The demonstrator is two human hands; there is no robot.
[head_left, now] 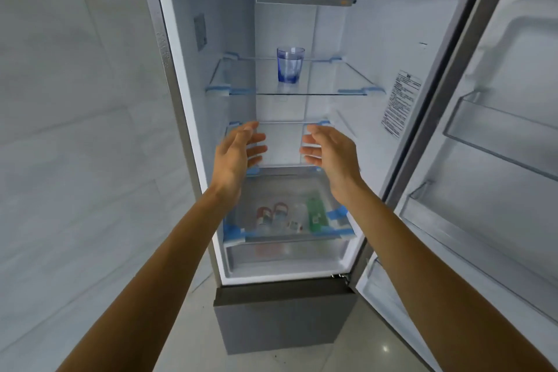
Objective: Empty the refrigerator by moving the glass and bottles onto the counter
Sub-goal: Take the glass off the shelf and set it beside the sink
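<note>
White walls fill the fridge point(371, 39) in front of you, and its door point(513, 100) swings wide to your right. Your left hand point(238, 154) and right hand point(329, 154) are both up at the middle shelf point(280, 142), palms facing each other. Your fingers point(256, 148) are spread and loose, holding nothing.

Here is what could go wrong. The shelves are clear glass and hard to see. If you lift your hands fast, you could bump the front edge of the top shelf point(332, 81). The glass point(290, 65) stands alone on that shelf, toward the back. A quick grab could tip it, and it may spill if there is water inside. I cannot tell if there is. The bottles point(280, 216) lie low down, under your hands, close side by side. Pull one out and the next may roll.

The glass is blue and see-through, standing straight up. Most of the bottles look clear with red on them. One bottle is green point(317, 211), on the right. They look blurry through the shelf above them. No tabletop shows from here, so nothing is moved out yet.
</note>
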